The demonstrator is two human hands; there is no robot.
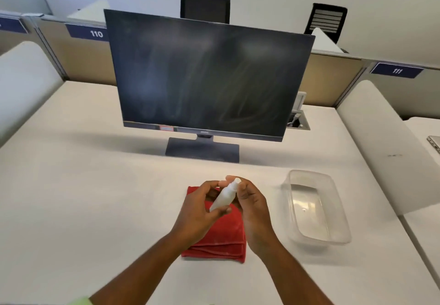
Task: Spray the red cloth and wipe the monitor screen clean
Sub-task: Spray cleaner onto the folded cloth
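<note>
Your two forearms come in from the near edge of the worktop (71,185) and meet over the red cloth (221,235). Your left hand (198,211) curls around the lower body of the small white spray bottle (225,196), thumb under its base. Your right hand (252,205) closes on the upper part, fingertips at the nozzle end, which tilts up and away from you. The cloth lies folded flat beneath both hands, near the middle of the worktop and a little toward your edge.

To do this step well, turn the nozzle down at the cloth, not at the screen, and hold it close enough that the mist lands on the fabric. A few light presses should dampen it; a soaked cloth would likely leave streaks.

The clear plastic tub (316,207) sits just right of the cloth, so keep your right elbow from knocking it. Farther back, toward the far edge, the monitor (204,78) stands dark, with faint smears across its glass.
</note>
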